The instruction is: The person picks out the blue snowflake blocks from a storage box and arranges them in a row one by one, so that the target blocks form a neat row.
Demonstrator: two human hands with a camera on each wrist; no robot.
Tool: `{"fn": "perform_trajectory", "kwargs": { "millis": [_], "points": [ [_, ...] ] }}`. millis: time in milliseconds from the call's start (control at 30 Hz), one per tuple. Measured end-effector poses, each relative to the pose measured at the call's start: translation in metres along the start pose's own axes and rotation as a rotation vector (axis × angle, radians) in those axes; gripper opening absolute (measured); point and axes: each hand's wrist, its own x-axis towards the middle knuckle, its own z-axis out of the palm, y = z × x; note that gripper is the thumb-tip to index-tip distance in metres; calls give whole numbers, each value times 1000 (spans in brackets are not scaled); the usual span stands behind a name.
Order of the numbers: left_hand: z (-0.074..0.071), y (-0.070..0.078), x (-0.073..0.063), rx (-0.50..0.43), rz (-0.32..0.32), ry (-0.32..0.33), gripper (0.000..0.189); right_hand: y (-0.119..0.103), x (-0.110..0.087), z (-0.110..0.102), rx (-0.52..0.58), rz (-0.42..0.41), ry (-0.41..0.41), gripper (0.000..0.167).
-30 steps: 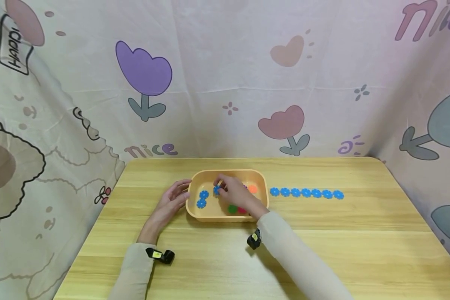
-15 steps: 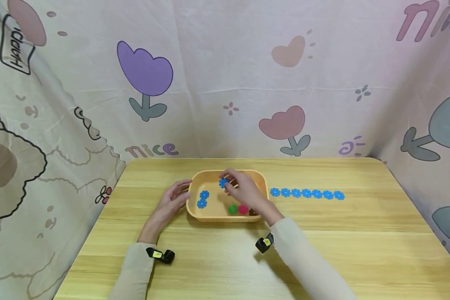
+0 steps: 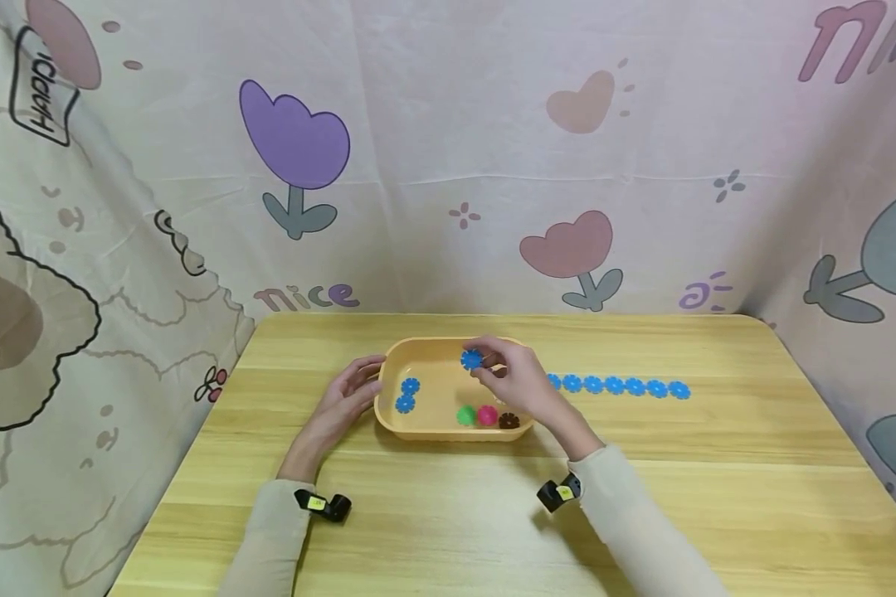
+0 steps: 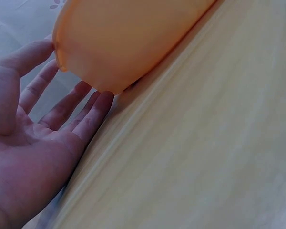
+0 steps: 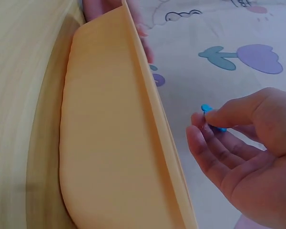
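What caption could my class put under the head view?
The right hand pinches a blue notched disc over the orange tray; the left hand touches the tray's end.

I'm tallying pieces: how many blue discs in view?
10: seven discs in a row on the table, two discs in the tray, one disc in the right hand. That hand may hide others.

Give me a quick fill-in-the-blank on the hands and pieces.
The right hand pinches a piece coloured ____.
The tray is touched by the ____ hand.
The pink piece lies between the green piece and the ____ piece.
The row of blue pieces lies to the tray's ____.

Missing words: blue; left; brown; right.
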Motion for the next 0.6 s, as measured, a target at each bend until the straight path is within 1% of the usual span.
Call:
{"fn": "perform_trajectory", "kwargs": {
  "millis": [233,367,500,600],
  "points": [
    [0,1,1,-7,-1,2,51,4,-12,-12,2,34,24,39],
    [0,1,2,-9,7,-5,50,7,-18,-18,-7,28,51,40],
    [-1,-1,2,-26,24,-21,50,12,-24,-23,8,16,76,41],
    [-1,-2,2,-29,27,-22,50,15,-29,-26,25,13,90,41]
  ]
}}
